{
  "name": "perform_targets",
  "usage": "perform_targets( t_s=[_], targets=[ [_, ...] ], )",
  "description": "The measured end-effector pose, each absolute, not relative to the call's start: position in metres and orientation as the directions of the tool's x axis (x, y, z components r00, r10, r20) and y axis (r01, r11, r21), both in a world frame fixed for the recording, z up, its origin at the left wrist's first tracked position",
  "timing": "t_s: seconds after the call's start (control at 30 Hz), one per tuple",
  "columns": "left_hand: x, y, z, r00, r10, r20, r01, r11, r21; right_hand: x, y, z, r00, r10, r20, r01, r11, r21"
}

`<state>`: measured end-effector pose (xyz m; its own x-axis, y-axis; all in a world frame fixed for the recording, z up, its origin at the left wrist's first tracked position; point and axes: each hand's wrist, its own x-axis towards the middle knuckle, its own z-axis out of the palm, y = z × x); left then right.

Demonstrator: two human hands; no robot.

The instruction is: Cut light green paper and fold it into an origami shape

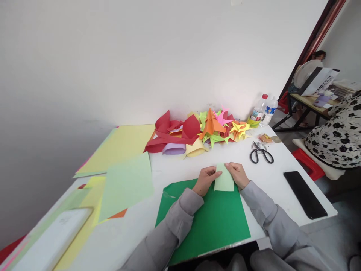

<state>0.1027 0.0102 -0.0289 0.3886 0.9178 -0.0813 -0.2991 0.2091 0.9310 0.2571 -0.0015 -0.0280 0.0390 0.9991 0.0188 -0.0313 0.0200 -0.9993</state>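
Note:
A small pale green piece of paper point(224, 182) is held up between both of my hands, over the far right part of a dark green sheet point(208, 222). My left hand point(205, 180) pinches its left edge with thumb and fingers. At the upper right corner, my right hand point(237, 175) is closed on the same paper. The paper looks flat from here; whether it is folded I cannot tell. The green sheet lies under my left forearm and reaches the table's front edge.
Folded paper shapes point(211, 128) are heaped by the wall. Scissors point(261, 153), two bottles point(262, 113) and a black phone point(305, 194) are on the right. Coloured sheets point(126, 184) and a white box-like object point(53, 241) lie left. A person in a patterned garment point(335, 131) sits at right.

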Motion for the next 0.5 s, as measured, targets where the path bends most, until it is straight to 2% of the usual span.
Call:
perform_targets(
  t_s=[0.13,0.37,0.5],
  targets=[
    [0.1034,0.0096,-0.0301,0.428,0.899,-0.086,-0.306,0.234,0.923,0.2569,-0.0020,-0.0267,0.055,0.997,0.058,0.057,0.055,-0.997],
    [0.1021,0.0104,-0.0258,0.424,0.899,-0.108,-0.418,0.300,0.857,0.2573,-0.0043,-0.0279,-0.049,0.997,-0.064,-0.164,-0.071,-0.984],
    [0.1001,0.0118,-0.0219,0.440,0.891,-0.116,-0.480,0.342,0.808,0.2582,-0.0061,-0.0241,-0.078,0.997,0.004,-0.090,-0.003,-0.996]
  ],
)
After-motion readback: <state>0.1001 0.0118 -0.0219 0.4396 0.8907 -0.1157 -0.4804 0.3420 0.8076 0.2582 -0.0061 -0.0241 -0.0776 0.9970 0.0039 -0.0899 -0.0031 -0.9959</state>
